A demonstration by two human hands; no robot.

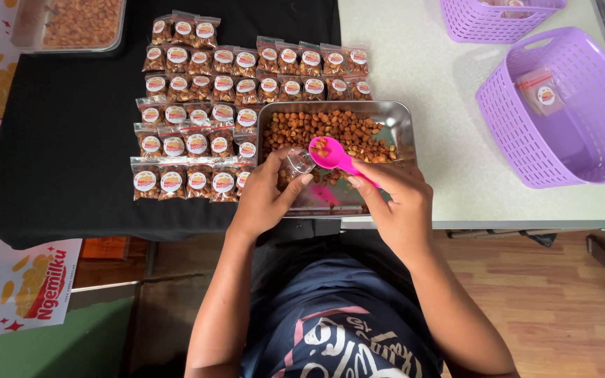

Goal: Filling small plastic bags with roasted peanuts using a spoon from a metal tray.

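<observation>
Over the metal tray [402, 119] of nuts, the left hand [264, 199] grips a small clear bag [297, 161], its lower part hidden by fingers. The right hand [397, 199] holds a pink spoon [332, 152] at the bag's mouth, handle mostly hidden.

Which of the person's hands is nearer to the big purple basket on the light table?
The right hand. It holds the pink spoon over the metal tray, on the side toward the purple basket. The left hand, holding a small clear bag, is farther away.

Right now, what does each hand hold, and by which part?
Left hand: small clear bag, gripped near its mouth. Right hand: pink spoon of nuts, by its handle.
</observation>
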